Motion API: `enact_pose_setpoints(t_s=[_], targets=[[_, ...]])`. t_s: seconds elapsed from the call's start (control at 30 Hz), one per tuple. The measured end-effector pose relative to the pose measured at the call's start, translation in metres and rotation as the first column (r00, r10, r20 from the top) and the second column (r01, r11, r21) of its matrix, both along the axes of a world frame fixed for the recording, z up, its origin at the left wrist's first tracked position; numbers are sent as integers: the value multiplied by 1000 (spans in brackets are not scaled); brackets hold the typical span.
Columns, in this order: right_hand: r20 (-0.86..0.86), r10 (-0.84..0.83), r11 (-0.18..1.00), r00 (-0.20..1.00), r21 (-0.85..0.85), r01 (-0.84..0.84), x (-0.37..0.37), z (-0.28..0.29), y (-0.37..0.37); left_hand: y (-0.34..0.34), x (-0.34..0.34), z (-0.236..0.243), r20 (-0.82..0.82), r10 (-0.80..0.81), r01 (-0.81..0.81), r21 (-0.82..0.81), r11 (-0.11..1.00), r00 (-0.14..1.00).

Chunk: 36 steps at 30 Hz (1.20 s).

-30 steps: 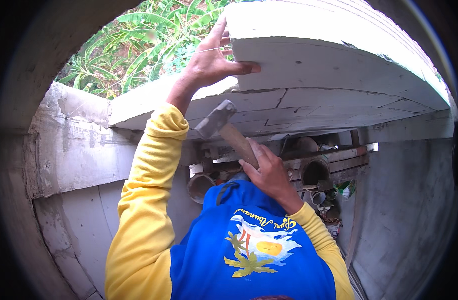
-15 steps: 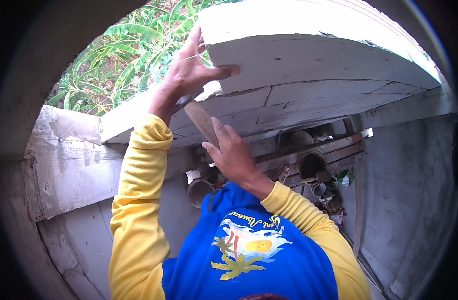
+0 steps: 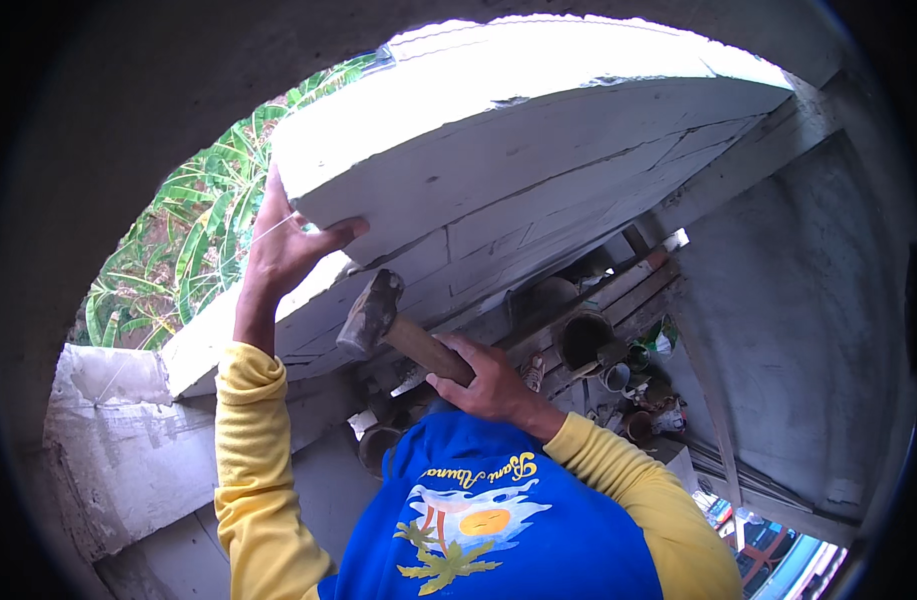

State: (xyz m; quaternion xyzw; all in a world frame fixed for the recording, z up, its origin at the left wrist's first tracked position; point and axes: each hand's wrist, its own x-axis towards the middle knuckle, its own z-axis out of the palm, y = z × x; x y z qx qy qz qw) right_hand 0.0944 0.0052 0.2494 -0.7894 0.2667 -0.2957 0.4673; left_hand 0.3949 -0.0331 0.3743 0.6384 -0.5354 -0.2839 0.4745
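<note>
My left hand (image 3: 286,245) is wrapped round the near left end of a pale block (image 3: 428,170) in the top course of a wall. Its thumb presses the inner face, and the fingers go round the far side, partly hidden. In my right hand (image 3: 493,385) is a short, heavy hammer (image 3: 371,315), gripped by its wooden handle. The worn metal head points up and left, below the block and apart from it. A thin string runs past my left hand.
The block wall (image 3: 488,235) stretches away to the right, with a stepped lower ledge (image 3: 218,325) on the left. Buckets (image 3: 584,340) and clutter stand below on the right, by wooden planks (image 3: 628,285). A grey wall (image 3: 778,330) rises at the right. Banana plants (image 3: 193,240) grow outside.
The hammer has come away from beside my left wrist, and its head now shows fully. My left hand keeps its hold on the block. The whole view has turned and shifted.
</note>
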Motion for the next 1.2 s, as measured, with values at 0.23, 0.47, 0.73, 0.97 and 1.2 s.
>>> enact_pose_setpoints(t_s=[0.23,0.47,0.73,0.97,1.2], targets=[[199,-216,827,956,-483,288,-45,65,-70,-1,5,-11,-53,-4,5,13,1000,999],[295,-242,844,924,-406,350,-44,85,-81,-2,-1,-12,12,60,-60,66,996,998],[192,-351,918,916,-123,377,-70,41,-23,-4,-8,-53,-49,198,-204,-288,936,979],[305,-620,747,723,511,425,-70,35,-75,-21,-35,-52,-174,276,-320,-319,892,945],[447,-839,536,309,778,328,-54,38,-181,-28,-45,-57,-258,353,-428,-355,831,899]])
